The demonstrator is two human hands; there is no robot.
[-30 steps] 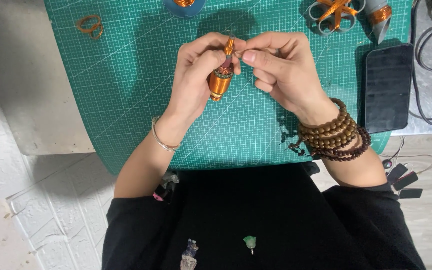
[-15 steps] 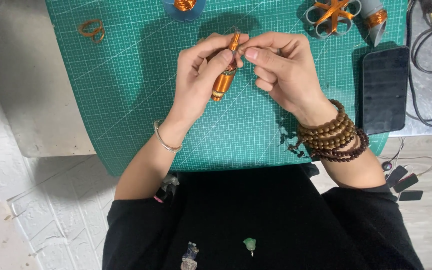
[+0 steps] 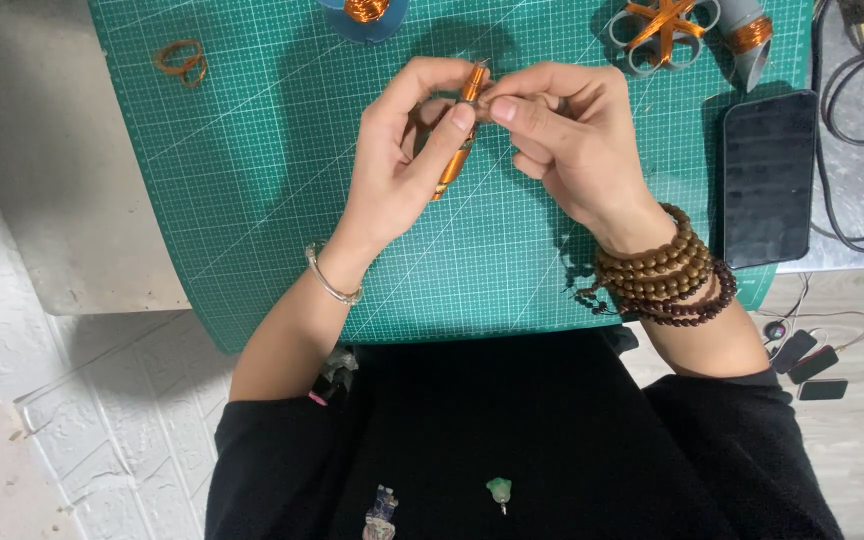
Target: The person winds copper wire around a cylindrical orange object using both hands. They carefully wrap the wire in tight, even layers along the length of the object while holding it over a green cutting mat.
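Now, left to right across the surface:
Left edge: the green cutting mat [image 3: 252, 200] stops just short of the grey surface [image 3: 42, 150]; open mat lies between that edge and the hands.
Wire loop: a small copper ring [image 3: 181, 61] sits alone near the mat's top left corner.
Left hand [image 3: 402, 165]: fingers closed around the copper-wrapped stick [image 3: 455, 140], held tilted above the mat's middle.
Blue dish [image 3: 367, 14]: at the top edge, holding a coil of copper wire.
Right hand [image 3: 562, 135]: fingertips pinched on the stick's upper end, bead bracelets [image 3: 662, 270] at the wrist.
Right edge: a black phone [image 3: 769, 175] lies across the mat's border, cables beyond.
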